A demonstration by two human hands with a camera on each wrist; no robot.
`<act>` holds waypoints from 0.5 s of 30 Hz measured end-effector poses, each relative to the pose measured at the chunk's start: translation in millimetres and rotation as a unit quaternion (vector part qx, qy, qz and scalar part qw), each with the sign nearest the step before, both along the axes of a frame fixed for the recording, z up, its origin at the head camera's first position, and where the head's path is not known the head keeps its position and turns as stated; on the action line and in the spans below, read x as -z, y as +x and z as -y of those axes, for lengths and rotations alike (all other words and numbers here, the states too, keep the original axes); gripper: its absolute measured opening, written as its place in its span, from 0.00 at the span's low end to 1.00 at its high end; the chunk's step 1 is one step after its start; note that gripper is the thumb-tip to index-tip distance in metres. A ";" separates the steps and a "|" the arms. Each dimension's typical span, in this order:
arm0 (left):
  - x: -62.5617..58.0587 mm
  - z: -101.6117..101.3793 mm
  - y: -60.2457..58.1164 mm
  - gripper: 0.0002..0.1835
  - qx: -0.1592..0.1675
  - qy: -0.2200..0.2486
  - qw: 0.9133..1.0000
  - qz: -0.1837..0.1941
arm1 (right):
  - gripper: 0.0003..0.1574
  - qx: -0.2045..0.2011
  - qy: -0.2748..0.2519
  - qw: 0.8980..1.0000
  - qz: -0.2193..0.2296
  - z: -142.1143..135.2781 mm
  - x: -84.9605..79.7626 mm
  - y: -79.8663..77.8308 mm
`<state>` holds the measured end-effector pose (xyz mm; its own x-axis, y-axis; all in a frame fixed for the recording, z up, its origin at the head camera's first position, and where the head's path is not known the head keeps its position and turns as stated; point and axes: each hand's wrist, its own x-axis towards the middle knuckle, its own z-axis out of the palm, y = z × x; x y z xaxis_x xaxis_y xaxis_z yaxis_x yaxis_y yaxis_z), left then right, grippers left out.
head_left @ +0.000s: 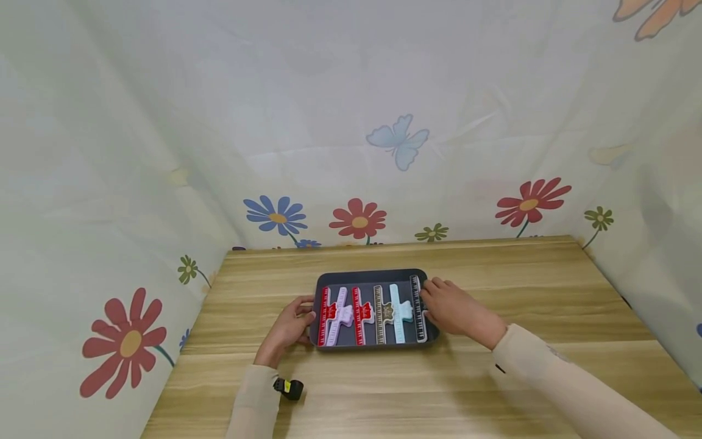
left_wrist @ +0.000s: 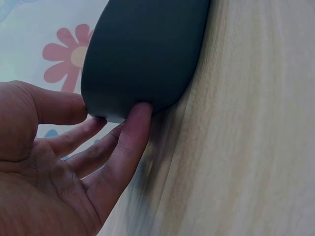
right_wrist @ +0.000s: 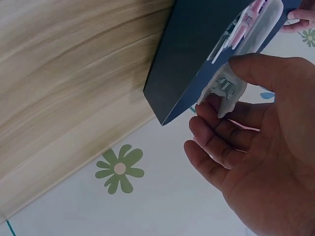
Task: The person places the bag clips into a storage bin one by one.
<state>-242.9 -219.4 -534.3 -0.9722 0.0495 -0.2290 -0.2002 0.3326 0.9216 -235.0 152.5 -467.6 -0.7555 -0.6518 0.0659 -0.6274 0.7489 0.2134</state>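
Note:
A dark grey rectangular tray (head_left: 378,277) holds several long-bar clips laid in a row. My left hand (head_left: 287,323) grips the tray's left end, with thumb and fingertips against its rim and outer wall (left_wrist: 142,54) in the left wrist view. At the right end, my right hand (head_left: 452,308) pinches the handle of a black clip (head_left: 418,299) with white edging. The right wrist view shows that clip's handle and spring (right_wrist: 226,86) between thumb and fingers. Leftward lie a light blue clip (head_left: 398,317), a brown clip (head_left: 379,323), a red clip (head_left: 358,317), a lavender clip (head_left: 336,323) and another red clip (head_left: 323,317).
The tray rests on a wood-grain table (head_left: 351,390). White curtains (head_left: 307,122) printed with flowers and butterflies hang behind the table and at both sides. A small black camera (head_left: 293,389) sits at the left wrist.

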 end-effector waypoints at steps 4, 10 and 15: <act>0.2 -0.4 0.8 0.24 0.001 0.000 1.000 0.003 | 0.25 -0.002 0.004 1.000 -0.008 2.5 1.0 -4.0; -0.5 -1.3 1.5 0.24 0.001 0.002 1.000 0.006 | 0.24 0.002 0.023 1.000 -0.010 5.4 6.1 -10.4; -1.8 -1.3 1.5 0.24 0.001 0.007 1.000 0.006 | 0.25 0.011 0.038 0.999 0.001 10.4 7.5 -14.8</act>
